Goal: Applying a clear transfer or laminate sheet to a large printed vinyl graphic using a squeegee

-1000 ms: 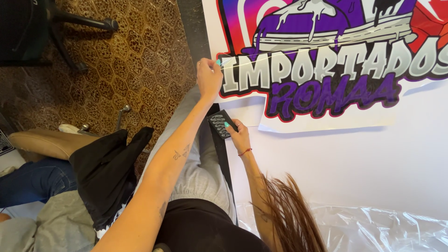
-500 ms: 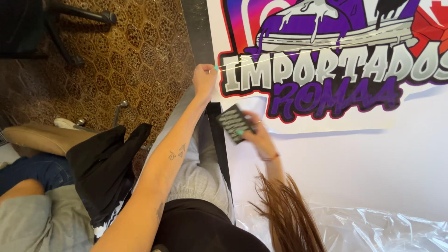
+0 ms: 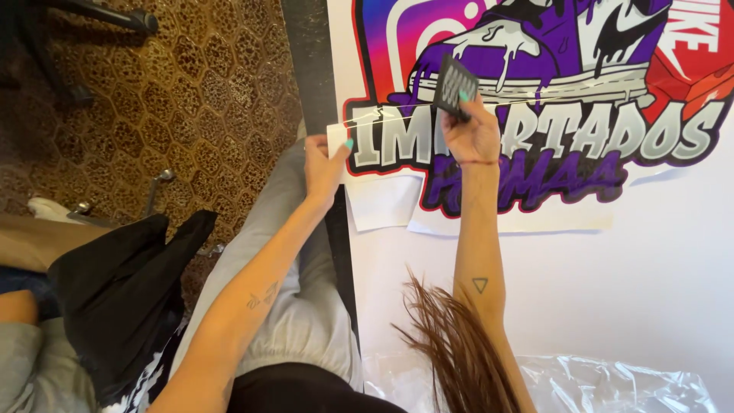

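The large glossy vinyl sticker point(image 3: 535, 145), printed with a purple dripping sneaker and chunky grey lettering, lies flat on the white table point(image 3: 596, 306), and it serves here as the landmark. The left hand point(image 3: 325, 164) is pinched shut on the sticker's left edge, where a strip of white backing paper point(image 3: 382, 200) curls out from beneath; that grip seems meant to keep the sheet taut and lifted off the surface. The right hand point(image 3: 472, 134) is clamped on a small black rectangular plastic squeegee card point(image 3: 453, 86), tilted on edge over the sticker's upper middle, just above the lettering, probably so its edge can press the film down. The two hands are apart, one at the sticker's left border and one over its centre. Below the sticker, crumpled clear plastic film point(image 3: 612, 382) sits at the table's near edge. Left of the sticker, past the table's dark rim, is brown patterned carpet point(image 3: 191, 99).

Compared with half a second ago, the card has travelled up from beside the sticker's lower left onto the printed sneaker, and the left hand keeps its grip on the edge.
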